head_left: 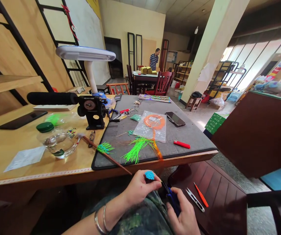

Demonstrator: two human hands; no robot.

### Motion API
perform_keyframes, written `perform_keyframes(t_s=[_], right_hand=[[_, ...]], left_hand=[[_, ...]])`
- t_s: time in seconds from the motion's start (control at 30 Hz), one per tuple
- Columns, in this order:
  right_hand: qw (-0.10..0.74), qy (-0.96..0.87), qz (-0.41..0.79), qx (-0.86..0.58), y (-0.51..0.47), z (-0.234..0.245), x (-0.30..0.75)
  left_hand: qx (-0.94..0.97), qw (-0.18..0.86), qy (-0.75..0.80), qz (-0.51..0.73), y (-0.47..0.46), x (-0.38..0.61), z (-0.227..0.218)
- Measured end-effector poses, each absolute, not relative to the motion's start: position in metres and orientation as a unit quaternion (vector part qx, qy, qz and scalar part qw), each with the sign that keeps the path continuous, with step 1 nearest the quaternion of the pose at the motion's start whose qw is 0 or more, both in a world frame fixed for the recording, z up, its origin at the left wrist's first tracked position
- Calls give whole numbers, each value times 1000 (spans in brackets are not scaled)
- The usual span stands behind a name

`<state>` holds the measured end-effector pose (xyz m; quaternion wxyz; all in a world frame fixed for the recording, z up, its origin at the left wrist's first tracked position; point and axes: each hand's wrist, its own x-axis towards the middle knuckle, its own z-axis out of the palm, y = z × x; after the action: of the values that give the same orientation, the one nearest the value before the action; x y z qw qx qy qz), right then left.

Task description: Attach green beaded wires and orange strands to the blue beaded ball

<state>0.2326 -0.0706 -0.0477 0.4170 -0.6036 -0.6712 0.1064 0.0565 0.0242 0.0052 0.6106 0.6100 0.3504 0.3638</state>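
Note:
My left hand [139,187], with two silver bangles on the wrist, pinches a small round cluster of turquoise beads [149,175] just off the table's front edge. My right hand [186,213] is wrapped round the dark blue handles of a pair of pliers [173,199]. The dark jaws point up and left toward my left fingertips; whether they touch the work there I cannot tell. On the grey mat [194,140] ahead lie bright green strands [137,150], an orange coil on a clear plastic bag [152,125], and loose teal beads [130,133].
A red lighter [181,144] and a phone [175,118] lie on the mat. Left stand a jar of water [58,143], a mounted black cylinder [52,98] and a lamp [85,54]. Snips [194,199] and orange tweezers [201,195] rest on a chair. Another person [153,60] stands far back.

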Motion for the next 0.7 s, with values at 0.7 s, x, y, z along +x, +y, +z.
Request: perform_keyframes(t_s=[0.7], right_hand=[[440,-684,77,-577,-72,-50,230]], left_hand=[[630,584,364,359,25,58,4]])
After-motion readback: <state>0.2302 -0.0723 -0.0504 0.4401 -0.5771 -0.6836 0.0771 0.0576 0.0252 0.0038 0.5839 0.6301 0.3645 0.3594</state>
